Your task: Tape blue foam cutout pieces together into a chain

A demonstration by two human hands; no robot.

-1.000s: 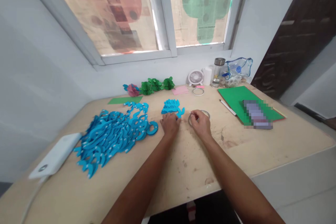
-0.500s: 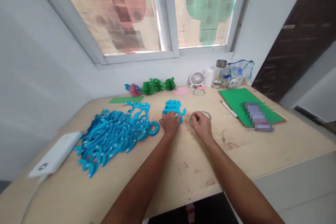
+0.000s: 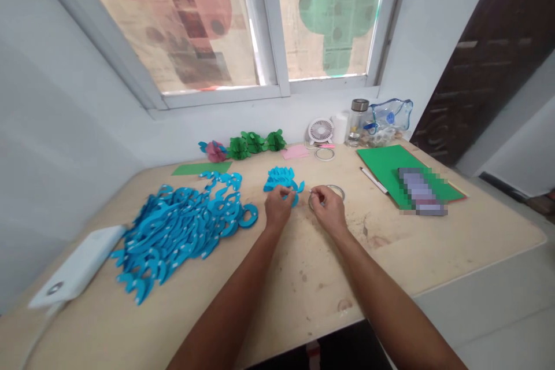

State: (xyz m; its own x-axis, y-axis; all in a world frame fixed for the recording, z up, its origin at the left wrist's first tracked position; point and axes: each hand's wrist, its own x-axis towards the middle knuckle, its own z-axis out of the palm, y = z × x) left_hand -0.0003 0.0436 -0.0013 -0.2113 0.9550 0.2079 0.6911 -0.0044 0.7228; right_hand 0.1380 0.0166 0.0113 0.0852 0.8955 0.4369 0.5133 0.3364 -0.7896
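My left hand (image 3: 278,208) pinches the edge of a small bunch of blue foam cutouts (image 3: 281,180) with white dots. My right hand (image 3: 325,208) has its fingertips pinched on a thin pale strand (image 3: 310,189), which runs toward the blue bunch. Partly hidden behind those fingers lies a coil of thin wire or tape (image 3: 335,191). A large heap of linked blue foam cutouts (image 3: 182,231) lies to the left of my left hand, not touching it.
The wooden table (image 3: 390,248) holds a white power bank (image 3: 78,265), a green sheet (image 3: 388,166) under a pixelated object (image 3: 420,192), a pen (image 3: 373,180), a second ring (image 3: 324,154), paper flowers (image 3: 254,142), a small fan (image 3: 321,130), a glass jar (image 3: 358,121) and a cut plastic bottle (image 3: 389,117).
My fingers have closed into pinches and my hands sit slightly closer together. My left hand has risen onto the blue bunch. The whole view has shifted slightly as my head moved.
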